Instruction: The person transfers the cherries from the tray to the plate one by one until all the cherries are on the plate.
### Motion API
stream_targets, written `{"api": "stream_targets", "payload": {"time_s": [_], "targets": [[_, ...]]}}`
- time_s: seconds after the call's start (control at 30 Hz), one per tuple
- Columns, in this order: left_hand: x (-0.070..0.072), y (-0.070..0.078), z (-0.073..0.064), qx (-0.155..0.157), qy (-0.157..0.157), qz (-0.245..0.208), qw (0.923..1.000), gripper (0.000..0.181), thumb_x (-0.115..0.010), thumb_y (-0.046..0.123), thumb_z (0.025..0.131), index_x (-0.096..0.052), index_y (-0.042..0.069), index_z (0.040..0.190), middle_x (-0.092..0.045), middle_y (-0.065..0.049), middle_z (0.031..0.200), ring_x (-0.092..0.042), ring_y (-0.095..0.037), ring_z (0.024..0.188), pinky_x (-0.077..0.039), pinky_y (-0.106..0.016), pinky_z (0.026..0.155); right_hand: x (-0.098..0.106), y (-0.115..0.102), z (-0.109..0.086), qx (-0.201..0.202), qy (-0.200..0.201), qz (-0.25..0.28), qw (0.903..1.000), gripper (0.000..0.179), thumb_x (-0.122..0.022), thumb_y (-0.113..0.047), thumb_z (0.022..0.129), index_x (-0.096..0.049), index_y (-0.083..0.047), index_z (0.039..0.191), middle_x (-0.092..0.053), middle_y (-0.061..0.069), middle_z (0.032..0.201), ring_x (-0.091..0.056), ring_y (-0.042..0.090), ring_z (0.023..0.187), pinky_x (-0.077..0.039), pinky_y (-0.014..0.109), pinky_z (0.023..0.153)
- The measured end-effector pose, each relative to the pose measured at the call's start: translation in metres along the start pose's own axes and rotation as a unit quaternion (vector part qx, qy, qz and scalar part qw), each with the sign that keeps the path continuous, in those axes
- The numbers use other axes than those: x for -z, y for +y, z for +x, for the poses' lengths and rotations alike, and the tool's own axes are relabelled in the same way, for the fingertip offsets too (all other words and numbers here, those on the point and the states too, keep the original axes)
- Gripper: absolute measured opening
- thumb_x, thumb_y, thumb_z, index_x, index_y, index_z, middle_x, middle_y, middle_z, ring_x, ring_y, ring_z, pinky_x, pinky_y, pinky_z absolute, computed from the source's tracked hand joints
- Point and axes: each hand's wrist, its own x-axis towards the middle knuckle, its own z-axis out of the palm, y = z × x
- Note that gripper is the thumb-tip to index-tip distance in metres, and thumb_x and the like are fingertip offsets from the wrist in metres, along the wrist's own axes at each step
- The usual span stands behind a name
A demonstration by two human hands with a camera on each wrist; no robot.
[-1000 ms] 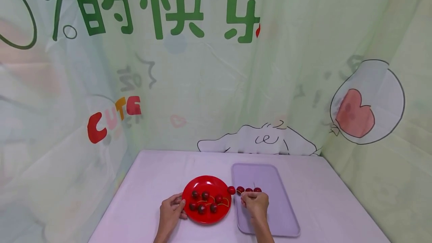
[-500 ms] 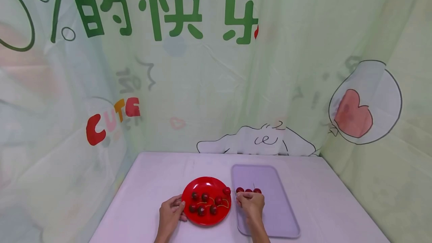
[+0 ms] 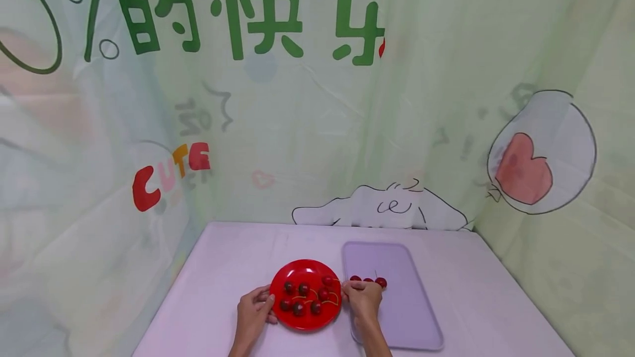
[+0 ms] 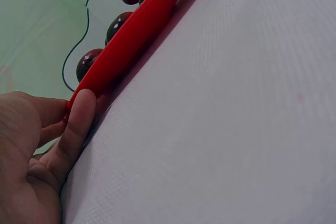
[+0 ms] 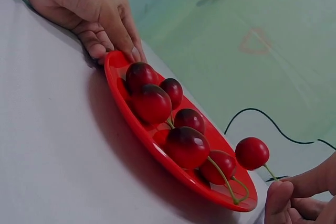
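A cherry [image 3: 327, 280] [image 5: 252, 153] hangs by its stem over the right side of the red plate [image 3: 305, 268]. My right hand [image 3: 364, 297] pinches that stem between thumb and fingertips, just off the plate's right rim. On the opposite side, my left hand [image 3: 252, 313] holds the plate's rim, its thumb [image 4: 81, 108] and fingers at the edge. Several dark red cherries [image 5: 152, 103] lie on the plate, some with curved green stems. Three more cherries [image 3: 381, 282] sit in a row beyond my right hand, on the purple tray [image 3: 404, 321].
The tray lies to the right of the plate on a table with a pale cloth [image 3: 238, 247]. A printed curtain [image 3: 317, 125] with green lettering closes off the back and both sides.
My right hand has moved left, bringing the cherry from the gap beside the tray to over the plate. The left hand stays on the plate's rim.
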Motion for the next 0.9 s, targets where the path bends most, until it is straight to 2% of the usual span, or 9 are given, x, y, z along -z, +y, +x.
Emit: {"api": "stream_targets", "payload": {"time_s": [0.37,0.6,0.73,0.9], "targets": [[0.001,0.001,0.0,0.003,-0.001,0.006,1.0,0.042,-0.071,0.005,0.105,-0.064,-0.008,0.144,-0.076,-0.018,0.111,-0.074,-0.018,0.06,-0.067,-0.03,0.058,-0.012,0.013,0.008,0.015,0.008,-0.015,0.9997,0.013,-0.08,0.008,0.09,-0.078,0.018,0.098,-0.071,0.005,0.067,-0.066,0.008,0.055,-0.06,0.016,0.052],[0.0,0.0,-0.001,0.011,-0.002,0.01,0.9999,0.043,-0.072,0.005,0.105,-0.064,-0.007,0.145,-0.076,-0.017,0.109,-0.073,-0.017,0.059,-0.067,-0.029,0.059,-0.014,0.022,0.012,0.044,0.025,-0.063,0.9967,0.008,-0.082,0.008,0.088,-0.08,0.014,0.092,-0.071,0.008,0.065,-0.065,0.01,0.052,-0.059,0.017,0.05],[0.001,-0.002,0.001,0.007,-0.003,0.004,1.0,0.042,-0.071,0.004,0.104,-0.064,-0.007,0.144,-0.076,-0.018,0.11,-0.073,-0.017,0.059,-0.068,-0.031,0.059,-0.016,0.024,0.013,0.074,0.028,-0.084,0.9933,0.005,-0.083,0.009,0.086,-0.08,0.013,0.087,-0.07,0.008,0.061,-0.063,0.009,0.048,-0.056,0.017,0.046],[0.002,-0.004,0.002,0.003,-0.003,0.002,1.0,0.041,-0.07,0.003,0.104,-0.064,-0.008,0.144,-0.076,-0.018,0.11,-0.074,-0.018,0.059,-0.068,-0.031,0.059,-0.017,0.025,0.014,0.108,0.045,-0.139,0.9834,0.005,-0.085,0.005,0.083,-0.082,0.009,0.082,-0.071,0.009,0.058,-0.062,0.008,0.046,-0.052,0.018,0.045]]}}
